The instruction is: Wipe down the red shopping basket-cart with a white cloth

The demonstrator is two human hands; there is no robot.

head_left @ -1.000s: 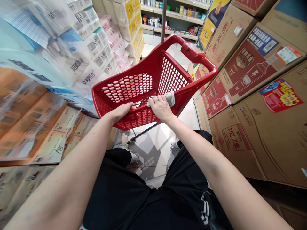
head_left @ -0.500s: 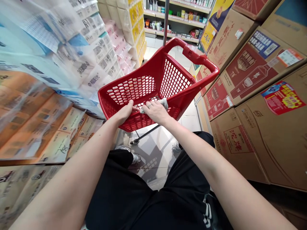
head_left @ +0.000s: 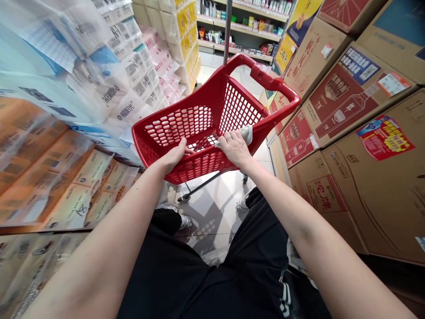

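A red plastic shopping basket [head_left: 186, 124] on a wheeled frame stands in front of me in a narrow aisle, its handle [head_left: 272, 84] at the far side. My left hand [head_left: 174, 155] grips the basket's near rim, fingers curled over it. My right hand [head_left: 234, 148] presses a grey-white cloth [head_left: 247, 132] against the rim near the basket's right corner, fingers closed on it. My legs in black shorts show below.
Stacked tissue and paper packs [head_left: 109, 79] wall the left side. Brown cardboard boxes [head_left: 358, 146] with red labels are piled on the right. A tiled floor [head_left: 212, 208] runs ahead to stocked shelves [head_left: 245, 26] and a metal pole [head_left: 227, 26].
My right hand slid the cloth left along the rim, then back right toward the corner. The left hand stays gripped on the rim. The basket shifted slightly.
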